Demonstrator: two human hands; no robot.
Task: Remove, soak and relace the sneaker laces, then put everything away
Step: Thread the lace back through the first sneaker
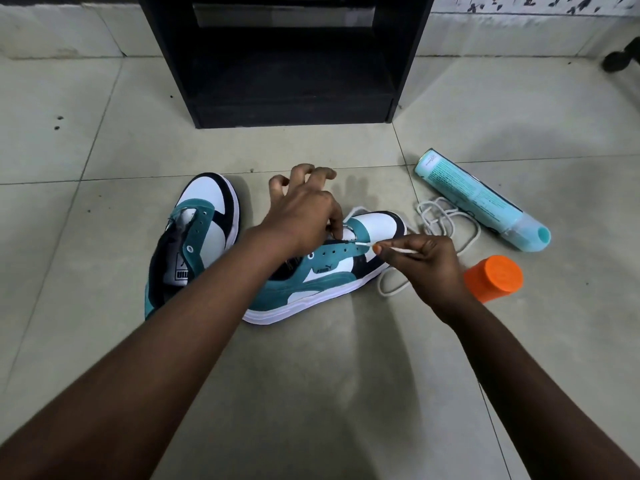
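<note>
lace tip at the sneaker's eyelet, bare tile floor (311,393) in front
right hand (429,261) pinches the lace (401,250); left hand (304,216) pinches the sneaker (325,278), toe pointing far-right.

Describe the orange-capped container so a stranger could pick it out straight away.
Start at the black cabinet at the top of the floor, then drop down and right past the teal spray can lying on its side. Just below that can, beside the right hand, is the orange-capped container. It is the only orange thing here; its neighbours are teal or white.
</note>
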